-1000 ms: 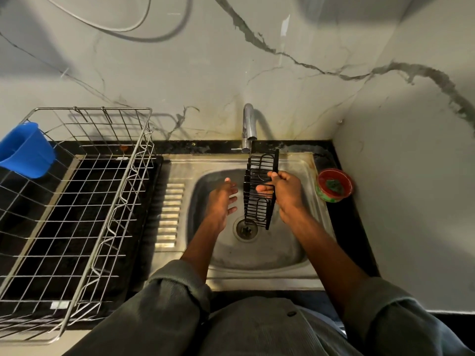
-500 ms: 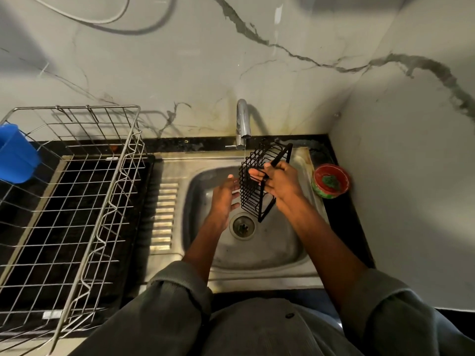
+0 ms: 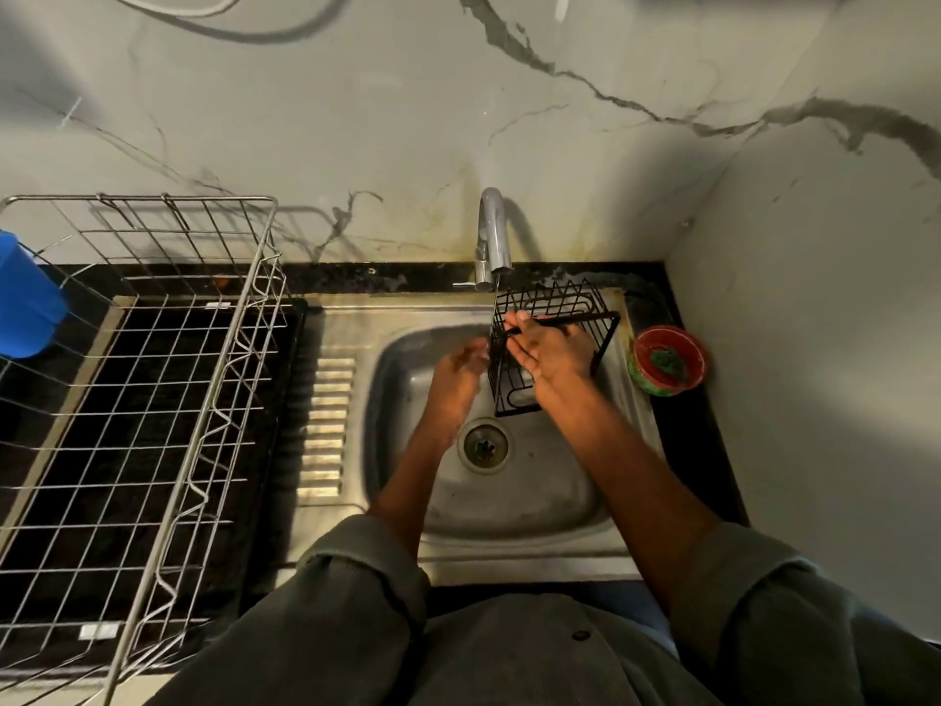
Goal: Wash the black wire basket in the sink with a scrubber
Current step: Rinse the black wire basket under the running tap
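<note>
The black wire basket point(image 3: 550, 349), judged light, stiff and wet-slippery, is gripped at its rim by the right hand point(image 3: 552, 349); the left hand point(image 3: 458, 372) is held apart, fingers relaxed.

Veined marble walls point(image 3: 356, 119) meet in a corner above a black countertop point(image 3: 697, 450), dimly lit.

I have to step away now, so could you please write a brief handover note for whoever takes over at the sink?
Right hand grips the black wire basket under the tap, above the sink. Left hand is blurred beside the basket; grip unclear.
Scrubber lies in the red bowl, right of the sink.
Done: basket at the tap.
Left: fetch the scrubber, scrub, rinse.
</note>
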### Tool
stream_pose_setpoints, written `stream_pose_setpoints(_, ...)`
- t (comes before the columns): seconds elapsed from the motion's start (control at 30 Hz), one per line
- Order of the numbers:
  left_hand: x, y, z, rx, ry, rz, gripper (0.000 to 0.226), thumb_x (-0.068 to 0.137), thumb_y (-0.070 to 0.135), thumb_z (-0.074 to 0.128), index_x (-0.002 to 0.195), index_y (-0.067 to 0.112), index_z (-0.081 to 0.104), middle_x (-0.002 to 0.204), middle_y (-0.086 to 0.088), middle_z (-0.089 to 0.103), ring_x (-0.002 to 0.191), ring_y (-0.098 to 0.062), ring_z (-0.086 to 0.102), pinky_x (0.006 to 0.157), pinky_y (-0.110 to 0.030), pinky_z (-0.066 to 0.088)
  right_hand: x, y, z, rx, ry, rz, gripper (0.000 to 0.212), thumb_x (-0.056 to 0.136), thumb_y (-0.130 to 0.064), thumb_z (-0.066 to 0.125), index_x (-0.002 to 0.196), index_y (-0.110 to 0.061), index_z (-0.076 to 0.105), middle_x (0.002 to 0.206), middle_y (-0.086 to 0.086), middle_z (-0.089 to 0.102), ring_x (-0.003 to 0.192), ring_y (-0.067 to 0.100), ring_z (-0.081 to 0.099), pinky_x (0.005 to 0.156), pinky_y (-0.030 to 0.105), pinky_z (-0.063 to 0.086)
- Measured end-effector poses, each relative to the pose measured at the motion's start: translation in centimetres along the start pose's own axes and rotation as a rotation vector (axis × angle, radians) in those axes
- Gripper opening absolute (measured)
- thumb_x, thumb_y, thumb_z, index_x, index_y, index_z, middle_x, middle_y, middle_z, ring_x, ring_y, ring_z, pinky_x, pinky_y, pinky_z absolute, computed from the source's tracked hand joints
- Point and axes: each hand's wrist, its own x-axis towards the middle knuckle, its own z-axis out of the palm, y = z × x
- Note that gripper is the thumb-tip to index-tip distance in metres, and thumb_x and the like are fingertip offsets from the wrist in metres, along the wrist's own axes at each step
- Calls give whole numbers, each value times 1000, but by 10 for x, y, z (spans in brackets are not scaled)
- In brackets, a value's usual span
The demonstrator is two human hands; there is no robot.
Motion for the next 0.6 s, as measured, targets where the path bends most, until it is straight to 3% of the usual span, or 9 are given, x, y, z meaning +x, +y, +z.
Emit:
stream_pose_setpoints(0.1, 10, -5, 6, 242, -70, 103, 47, 96, 2, 63, 140, 19, 55, 122, 6, 67, 103, -4, 64, 86, -22, 53, -1, 0, 6, 24, -36, 42, 34, 89, -5, 76, 118, 6, 60, 103, 18, 77, 93, 25, 77, 70, 31, 62)
stream_pose_setpoints(0.2, 19, -11, 11, 365, -16, 231, 36, 102, 14, 61, 137, 20, 57, 122, 7, 69, 111, -12, 67, 93, -29, 54, 1, 1, 7, -42, -64, 67, 31, 89, -12, 76, 114, 5, 68, 101, 13, 78, 90, 22, 77, 69, 28, 60)
stream_pose_setpoints(0.3, 24, -9, 12, 491, 18, 361, 29, 106, 27, 52, 133, 20, 59, 116, 7, 70, 104, -18, 69, 88, -34, 55, 3, 1, 4, -44, -87, 99, 19, 93, -17, 72, 107, -4, 70, 101, 10, 77, 88, 21, 75, 68, 28, 60)
stream_pose_setpoints(0.4, 34, -7, 16, 533, -15, 343, 25, 106, 19, 52, 128, 15, 63, 108, 4, 72, 99, -22, 71, 83, -35, 56, 5, -4, 1, -134, -82, 71, 10, 96, -23, 69, 100, -14, 69, 96, 5, 75, 92, 20, 73, 79, 33, 59)
stream_pose_setpoints(0.47, 40, -4, 19, 507, -31, 344, 25, 103, 17, 55, 126, 16, 65, 108, 5, 72, 99, -18, 71, 84, -35, 58, 2, -13, -2, -238, -90, 73, 17, 98, -33, 66, 100, -16, 68, 96, 4, 74, 95, 20, 72, 83, 35, 59)
stream_pose_setpoints(0.53, 46, -2, 23, 487, -31, 352, 28, 101, 20, 56, 127, 16, 65, 114, 6, 72, 102, -13, 69, 86, -29, 55, -3, -21, -9, -379, -72, 79, 28, 100, -42, 61, 98, -15, 69, 93, 3, 74, 89, 19, 72, 80, 34, 58)
stream_pose_setpoints(0.6, 50, -1, 26, 507, -15, 358, 29, 102, 11, 58, 129, 13, 65, 117, 5, 70, 106, -13, 67, 88, -21, 52, -6, -26, -21, -553, 32, -60, 34, 100, -46, 60, 89, -15, 69, 82, 2, 74, 74, 15, 71, 68, 32, 57)
